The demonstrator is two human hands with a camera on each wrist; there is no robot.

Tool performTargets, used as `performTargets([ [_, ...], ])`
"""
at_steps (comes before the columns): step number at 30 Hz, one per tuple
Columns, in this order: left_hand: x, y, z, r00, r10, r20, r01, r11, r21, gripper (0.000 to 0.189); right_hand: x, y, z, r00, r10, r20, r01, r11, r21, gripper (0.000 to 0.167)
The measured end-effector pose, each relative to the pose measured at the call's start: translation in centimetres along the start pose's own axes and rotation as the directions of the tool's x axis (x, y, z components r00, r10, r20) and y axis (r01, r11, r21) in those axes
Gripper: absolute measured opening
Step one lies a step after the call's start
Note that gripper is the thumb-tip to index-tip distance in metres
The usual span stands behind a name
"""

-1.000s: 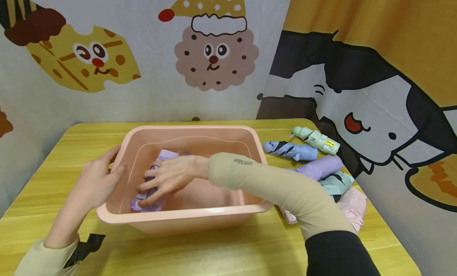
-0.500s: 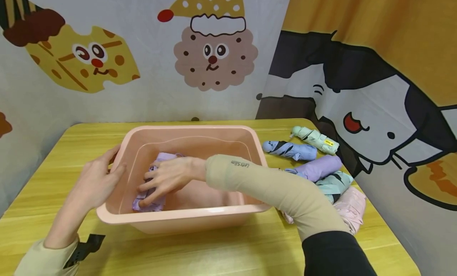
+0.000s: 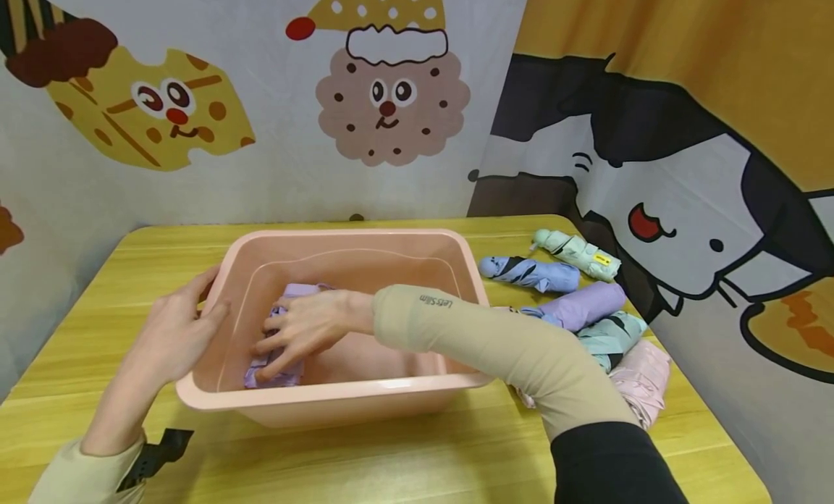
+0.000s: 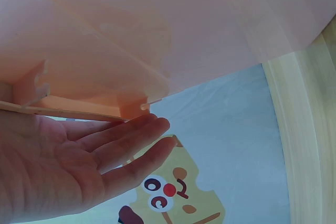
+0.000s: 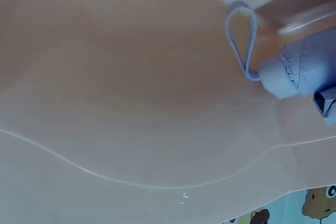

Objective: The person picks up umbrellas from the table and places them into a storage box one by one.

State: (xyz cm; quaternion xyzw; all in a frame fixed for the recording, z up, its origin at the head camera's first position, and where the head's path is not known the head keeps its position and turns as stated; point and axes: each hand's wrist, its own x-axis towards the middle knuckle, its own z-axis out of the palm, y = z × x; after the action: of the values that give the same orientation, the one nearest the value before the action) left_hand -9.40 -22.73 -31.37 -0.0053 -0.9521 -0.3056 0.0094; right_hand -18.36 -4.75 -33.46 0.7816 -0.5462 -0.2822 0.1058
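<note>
Printed fabric (image 3: 391, 192) with cartoon food and animal figures forms the backdrop on the far side and the right side of a yellow wood-grain table (image 3: 339, 468). Positioned on the table is a pink plastic bin (image 3: 339, 394), rectangular, with a wide rolled rim.

Contents visible: one lavender umbrella (image 3: 287, 374), folded, lying at the left end of the bin. Its near end points toward the person; its far end carries a thin cord loop (image 5: 253, 45), seen from the right wrist.

Left hand (image 3: 179, 326): applied to the left side of the bin. Fingers are nearly straight and extend beneath the rim on the outside; the thumb lies at the rim. The fingers are not curled round any object.

Right hand (image 3: 309, 321): inside the bin, palm down over the lavender umbrella. Fingers are spread and slightly bent across it. Whether they close round it cannot be told, as the underside is hidden.

On the table, right of the bin, lie further folded umbrellas: mint (image 3: 576, 254) with a yellow label (image 3: 601, 259), blue (image 3: 534, 274), purple (image 3: 580, 306), teal (image 3: 615, 337) and pale pink (image 3: 641, 381). The beige right sleeve (image 3: 482, 337) partly covers this group from the head view.
</note>
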Motion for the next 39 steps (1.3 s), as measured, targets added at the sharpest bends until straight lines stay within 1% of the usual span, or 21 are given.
performTargets([
  [3,0.0,0.0,0.1,1.000,0.009,-0.006,-0.009,1.000,-0.004,0.062,-0.3,0.1,0.0,1.000,-0.005,-0.009,0.005,1.000,-0.023,0.045],
  [10,0.0,0.0,0.1,1.000,0.019,-0.011,-0.019,1.000,0.002,0.063,-1.0,0.8,-0.9,0.999,0.023,-0.048,-0.022,0.999,0.038,0.046],
  [12,0.0,0.0,0.2,1.000,0.022,-0.017,-0.022,1.000,0.000,0.062,-1.2,0.8,-1.1,0.998,0.032,-0.049,-0.030,0.999,0.037,0.046],
  [17,0.1,-0.2,0.3,1.000,0.025,-0.017,-0.025,1.000,-0.009,0.063,-1.7,1.1,-1.4,0.993,0.113,-0.042,-0.113,0.994,0.010,0.045],
  [21,0.1,-0.3,0.4,0.999,0.028,-0.018,-0.028,1.000,0.004,0.062,-2.5,1.5,-1.8,0.980,0.191,-0.045,-0.192,0.981,-0.004,0.044],
  [24,0.1,-0.3,0.3,0.999,0.031,-0.018,-0.031,0.999,0.008,0.062,-3.6,1.9,-2.3,0.965,0.250,-0.072,-0.251,0.968,-0.002,0.043],
  [26,0.1,-0.4,0.3,0.999,0.030,-0.017,-0.030,1.000,0.007,0.062,-4.5,2.2,-2.7,0.951,0.289,-0.111,-0.291,0.957,-0.005,0.044],
  [28,0.1,-0.4,0.3,1.000,0.028,-0.011,-0.028,1.000,0.002,0.063,-5.4,2.6,-3.2,0.933,0.321,-0.163,-0.324,0.946,0.010,0.039],
  [32,0.1,-0.4,0.2,1.000,0.026,-0.008,-0.026,1.000,-0.007,0.063,-7.1,3.4,-4.4,0.901,0.359,-0.241,-0.361,0.932,0.038,0.035],
  [35,0.2,-0.4,0.2,1.000,0.027,-0.013,-0.027,1.000,-0.011,0.063,-8.4,4.0,-5.4,0.880,0.392,-0.268,-0.395,0.918,0.044,0.034],
  [39,0.2,-0.3,0.2,1.000,0.024,-0.020,-0.024,1.000,-0.013,0.062,-10.3,4.3,-6.6,0.840,0.468,-0.276,-0.471,0.880,0.059,0.031],
])
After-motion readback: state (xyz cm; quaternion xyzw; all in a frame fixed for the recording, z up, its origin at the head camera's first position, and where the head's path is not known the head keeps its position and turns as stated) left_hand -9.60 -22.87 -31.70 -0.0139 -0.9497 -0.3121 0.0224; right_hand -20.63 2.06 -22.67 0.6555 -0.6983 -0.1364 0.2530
